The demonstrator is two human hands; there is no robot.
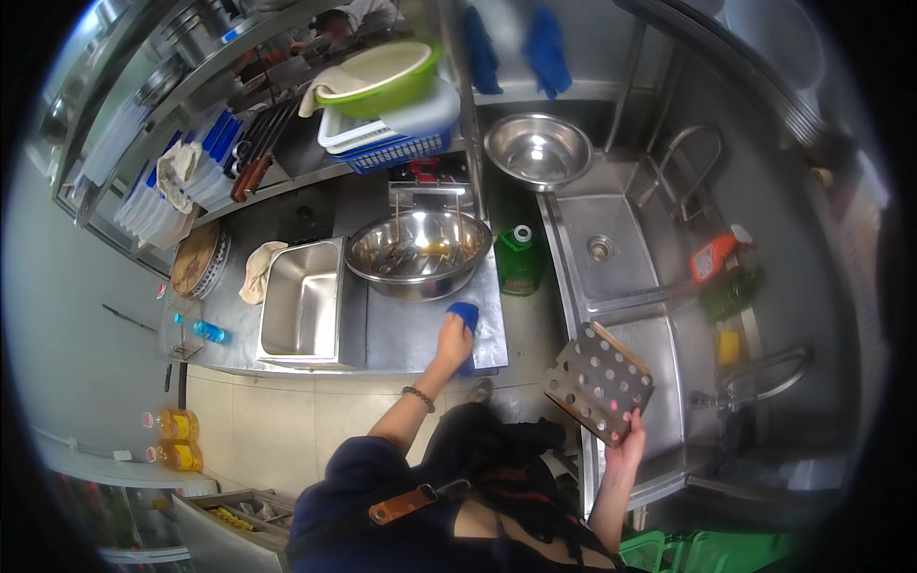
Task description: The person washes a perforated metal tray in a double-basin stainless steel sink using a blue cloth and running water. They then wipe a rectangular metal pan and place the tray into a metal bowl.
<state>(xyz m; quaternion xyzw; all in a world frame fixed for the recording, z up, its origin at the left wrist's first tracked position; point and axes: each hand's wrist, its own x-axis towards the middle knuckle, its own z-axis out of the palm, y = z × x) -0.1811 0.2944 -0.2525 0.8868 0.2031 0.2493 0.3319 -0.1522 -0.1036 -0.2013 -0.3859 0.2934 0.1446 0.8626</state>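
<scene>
My left hand [455, 344] is closed around a blue cloth [466, 315] by the front right corner of the steel worktable [401, 336]. In my right hand [628, 437] is a metal plate with rows of round holes [598, 383], gripped by its lower corner. The plate is tilted over the front edge of the steel double sink [663, 336]. Just beyond the cloth stands a large steel bowl [423, 286] with metal utensils inside that I cannot make out clearly. A deep rectangular steel pan [301, 308] sits to its left.
A green jug [519, 265] stands between worktable and sink. Another steel bowl [539, 150] rests at the sink's far end. Spray bottle [713, 254], yellow sponge [728, 347] and faucet [774, 379] line the sink's right side. Stacked baskets [390, 143] occupy the shelf. A person is beyond it.
</scene>
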